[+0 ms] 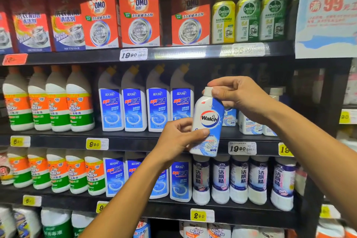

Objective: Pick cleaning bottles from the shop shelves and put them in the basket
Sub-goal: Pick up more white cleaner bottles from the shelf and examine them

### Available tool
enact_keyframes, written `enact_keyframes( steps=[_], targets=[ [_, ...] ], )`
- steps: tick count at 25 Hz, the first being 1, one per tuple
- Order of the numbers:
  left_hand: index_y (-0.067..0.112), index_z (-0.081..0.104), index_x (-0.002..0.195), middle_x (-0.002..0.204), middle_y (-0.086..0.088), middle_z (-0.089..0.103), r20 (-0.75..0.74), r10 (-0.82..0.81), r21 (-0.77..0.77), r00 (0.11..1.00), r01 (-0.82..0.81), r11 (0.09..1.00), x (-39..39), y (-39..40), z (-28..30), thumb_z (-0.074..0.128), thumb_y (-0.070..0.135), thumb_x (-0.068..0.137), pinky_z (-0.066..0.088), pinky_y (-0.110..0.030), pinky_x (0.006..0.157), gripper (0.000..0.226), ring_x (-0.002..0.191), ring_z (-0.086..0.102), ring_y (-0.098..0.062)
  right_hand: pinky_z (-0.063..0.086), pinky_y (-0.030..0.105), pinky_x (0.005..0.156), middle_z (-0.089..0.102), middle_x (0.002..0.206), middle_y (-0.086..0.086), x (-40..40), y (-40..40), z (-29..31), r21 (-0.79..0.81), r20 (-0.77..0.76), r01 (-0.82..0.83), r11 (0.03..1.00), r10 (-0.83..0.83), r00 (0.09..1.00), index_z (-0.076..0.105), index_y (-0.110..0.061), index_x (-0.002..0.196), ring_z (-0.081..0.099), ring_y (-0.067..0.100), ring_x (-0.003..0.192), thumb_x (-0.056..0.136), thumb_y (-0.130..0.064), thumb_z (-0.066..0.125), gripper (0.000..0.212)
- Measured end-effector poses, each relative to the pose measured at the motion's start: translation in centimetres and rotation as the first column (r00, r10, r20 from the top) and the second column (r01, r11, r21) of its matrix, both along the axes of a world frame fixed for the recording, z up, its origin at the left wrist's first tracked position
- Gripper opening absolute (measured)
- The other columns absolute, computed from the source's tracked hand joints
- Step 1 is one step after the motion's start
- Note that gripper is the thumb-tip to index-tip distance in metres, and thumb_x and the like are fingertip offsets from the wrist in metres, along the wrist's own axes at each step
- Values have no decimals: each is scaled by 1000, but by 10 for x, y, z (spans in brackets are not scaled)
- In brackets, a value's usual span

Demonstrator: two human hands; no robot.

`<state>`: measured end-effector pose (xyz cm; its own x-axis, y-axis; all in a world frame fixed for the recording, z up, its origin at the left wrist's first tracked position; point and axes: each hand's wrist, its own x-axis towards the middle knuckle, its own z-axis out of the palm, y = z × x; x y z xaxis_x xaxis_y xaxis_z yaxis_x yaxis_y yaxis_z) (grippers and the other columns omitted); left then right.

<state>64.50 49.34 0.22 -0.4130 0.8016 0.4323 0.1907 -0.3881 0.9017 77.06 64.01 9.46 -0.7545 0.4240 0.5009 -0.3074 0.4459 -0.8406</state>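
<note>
A: Bottle (pixel 208 121) is held up in front of the shelf (pixel 173 137), off the board, in the air. It is blue and white with "Walch" on it.

B: How is it held?

A: Two hands are used. The cap (pixel 208 91) is pinched from above by the right hand (pixel 239 98). The low part of the bottle is gripped from the side by the left hand (pixel 177 139), with the thumb laid across the front and the other fingers curled behind it.

B: Which way is the bottle pointed?

A: It is stood almost straight up, cap on top, and leaned a little to the right at the top. Its long line runs from one hand to the other: right hand at the top end, left hand at the bottom end.

B: Where is the basket?

A: No basket is seen here. Only shelves are seen, with orange bottles (pixel 48 100) on the left, blue bottles (pixel 146 106) behind the left hand, and red boxes (pixel 139 17) higher up.

B: So what is needed next?

A: It looks like the bottle is already picked and is only being looked at. The bottle must be brought down and back, away from the shelf. The body is held by the left hand, so that hand seems best for the carry. The cap grip could then be let go.

B: Could anything go wrong?

A: The bottle could slip if only the cap is held.
</note>
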Motion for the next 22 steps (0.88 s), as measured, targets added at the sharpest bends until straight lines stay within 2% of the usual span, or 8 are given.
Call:
enact_keyframes(
  steps=[6, 9, 11, 13, 15, 17, 19, 22],
  targets=[
    [13, 73, 100, 96, -6, 78, 0, 38, 12, 999, -38, 999, -2, 4, -2, 78, 11, 78, 56, -21, 59, 22, 83, 75, -16, 59, 26, 73, 74, 106, 13, -1, 4, -3, 14, 8, 9, 1000, -9, 1000, 65, -7, 115, 70, 15, 92, 90, -12, 67, 26],
    [12, 72, 105, 99, -6, 78, 26, 28, 40, 999, -29, 999, -4, 8, -6, 80, 17, 74, 56, -21, 62, 32, 84, 75, -15, 58, 26, 74, 75, 104, 3, 3, 9, -10, -12, 62, -75, 997, 76, 995, 62, -12, 121, 71, 13, 97, 78, -27, 73, 47],
    [15, 75, 102, 101, -6, 77, 87, -9, 46, 996, 5, 999, -6, 11, -7, 80, 20, 75, 58, -25, 66, 28, 85, 74, -16, 59, 27, 75, 75, 107, 3, 5, 7, -21, -54, 76, -124, 991, 127, 989, 62, -13, 121, 72, 12, 97, 70, -29, 74, 55],
    [16, 78, 95, 101, -8, 76, 194, -106, 47, 975, 99, 994, -11, 13, -7, 74, 26, 75, 60, -29, 71, 23, 87, 73, -17, 60, 27, 75, 77, 100, 2, 5, 5, -30, -49, 37, -110, 993, 112, 993, 67, -15, 110, 72, 11, 92, 67, -28, 75, 45],
    [11, 76, 98, 97, -7, 77, 260, -211, 64, 942, 201, 977, -14, 16, -9, 71, 30, 78, 60, -31, 73, 27, 89, 74, -17, 61, 26, 75, 78, 87, -1, 5, -1, -32, -1, -32, -35, 999, 35, 999, 73, -18, 95, 73, 8, 83, 66, -27, 79, 31],
    [8, 69, 106, 91, -4, 77, 283, -241, 97, 928, 222, 970, -15, 21, -12, 62, 29, 85, 60, -34, 76, 30, 89, 73, -17, 61, 25, 72, 78, 82, -2, 4, -10, -30, 65, -98, 77, 995, -70, 993, 75, -18, 87, 72, 6, 75, 68, -21, 85, 22],
    [7, 66, 112, 102, -9, 75, 351, -259, 162, 900, 214, 963, -13, 28, -15, 54, 26, 87, 60, -39, 80, 34, 96, 71, -22, 60, 27, 72, 78, 82, -3, 2, -20, -30, 205, -136, 230, 951, -205, 969, 77, -20, 88, 72, 5, 76, 72, -22, 87, 19],
    [5, 64, 118, 114, -20, 70, 448, -390, 263, 804, 299, 917, -9, 35, -20, 47, 23, 90, 58, -49, 87, 37, 101, 70, -34, 59, 34, 79, 78, 88, -10, 3, -35, -32, 346, -146, 375, 860, -346, 927, 79, -25, 98, 72, 2, 82, 73, -38, 85, 29]
  ],
)
